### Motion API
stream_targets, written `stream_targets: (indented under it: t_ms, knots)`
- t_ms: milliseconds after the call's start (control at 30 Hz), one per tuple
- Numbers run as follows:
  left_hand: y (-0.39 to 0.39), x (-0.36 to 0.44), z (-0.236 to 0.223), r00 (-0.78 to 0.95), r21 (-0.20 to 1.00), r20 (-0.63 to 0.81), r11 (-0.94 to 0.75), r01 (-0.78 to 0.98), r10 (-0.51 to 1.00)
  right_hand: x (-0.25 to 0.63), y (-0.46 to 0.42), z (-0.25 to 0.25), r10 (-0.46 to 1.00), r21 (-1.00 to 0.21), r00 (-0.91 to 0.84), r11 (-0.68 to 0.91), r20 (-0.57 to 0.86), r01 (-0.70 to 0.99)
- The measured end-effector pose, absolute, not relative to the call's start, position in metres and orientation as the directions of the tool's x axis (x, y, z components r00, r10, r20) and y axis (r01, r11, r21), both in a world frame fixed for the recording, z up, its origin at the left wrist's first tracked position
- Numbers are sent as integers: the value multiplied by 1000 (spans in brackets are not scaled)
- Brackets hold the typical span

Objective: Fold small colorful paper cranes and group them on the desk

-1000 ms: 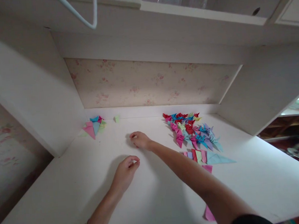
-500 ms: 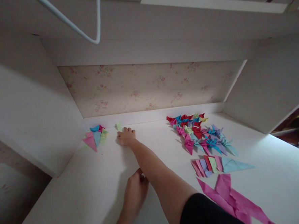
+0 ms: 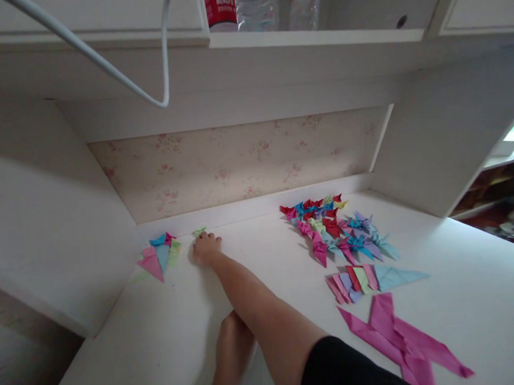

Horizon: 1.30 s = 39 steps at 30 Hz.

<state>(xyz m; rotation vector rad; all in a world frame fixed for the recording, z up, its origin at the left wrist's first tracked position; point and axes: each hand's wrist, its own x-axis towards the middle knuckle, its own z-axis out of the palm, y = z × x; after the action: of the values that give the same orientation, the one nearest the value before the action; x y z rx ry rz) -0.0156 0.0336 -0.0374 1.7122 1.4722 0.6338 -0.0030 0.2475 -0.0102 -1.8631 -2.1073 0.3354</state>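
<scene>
Green paper piece (image 3: 199, 232) at the far edge of the right hand (image 3: 207, 248), which lies palm down with fingers partly curled; whether they grip the paper cannot be told. Left hand (image 3: 233, 342), on the near side, partly hidden beneath the right forearm (image 3: 259, 311); its opening and contents cannot be told. Left of the right hand: coloured folded papers (image 3: 151, 264). Right of it: folded figures (image 3: 331, 228) and, nearer, a magenta folded piece (image 3: 391, 332).
</scene>
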Motion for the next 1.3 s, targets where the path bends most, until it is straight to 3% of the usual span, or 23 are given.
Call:
stream_targets:
  t_ms: [367,567,1067,1300]
  knots:
    - [24,-5,-18,187,738,-49,-91,669,981,25,239,-7,989,-377,-151,143,9,915]
    - [27,-7,-28,143,750,-142,12,662,980,3,251,-21,989,-382,-144,127,-18,916]
    - [26,-8,-21,156,778,-171,36,627,973,-6,269,-28,989,-429,-82,128,124,894]
    - [24,-7,-22,162,817,-105,-7,576,981,7,264,-26,982,-449,-103,166,160,878]
